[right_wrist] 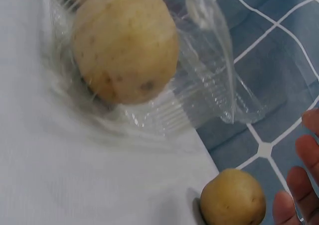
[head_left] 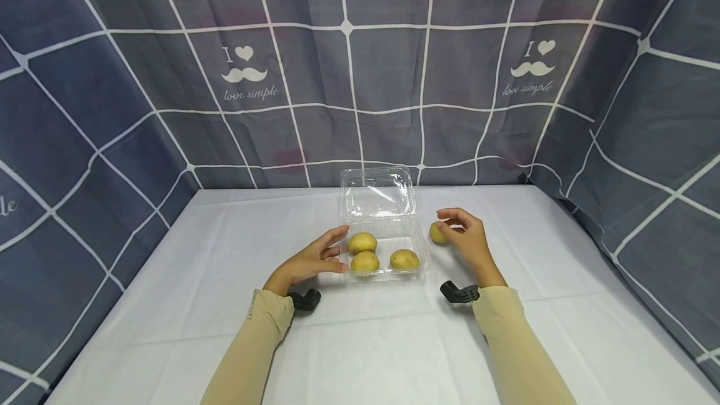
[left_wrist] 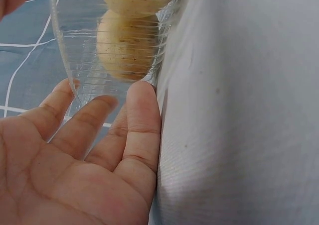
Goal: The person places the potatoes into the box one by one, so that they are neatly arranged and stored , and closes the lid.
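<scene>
Sleeves (head_left: 247, 349): beige, at the frame's bottom.
Left hand (head_left: 309, 261): fingers spread, touching the clear box (head_left: 398, 230), likely steadying it.
Clear box: mid-frame on the table (head_left: 360, 349), three potatoes (head_left: 404, 259) inside, presumably penned by its walls.
Right hand (head_left: 471, 247): right of centre, fingers apart beside the loose potato (right_wrist: 233, 197).
Lid (head_left: 378, 195): tilted back, apparently leaving the top accessible.
Curtain (head_left: 388, 70): upper frame.

– What colour are the potatoes (head_left: 404, 259)?
– Yellow, with small brown specks.
– And the curtain (head_left: 315, 67)?
– Grey-blue, crossed by a white grid (head_left: 347, 27), printed with white hearts (head_left: 244, 52) and moustaches (head_left: 244, 75), faintly blotched with pink.
– The tablecloth (head_left: 365, 342)?
– Plain white. The sleeves (head_left: 520, 324) are beige, the wrist cameras (head_left: 459, 293) black.
</scene>
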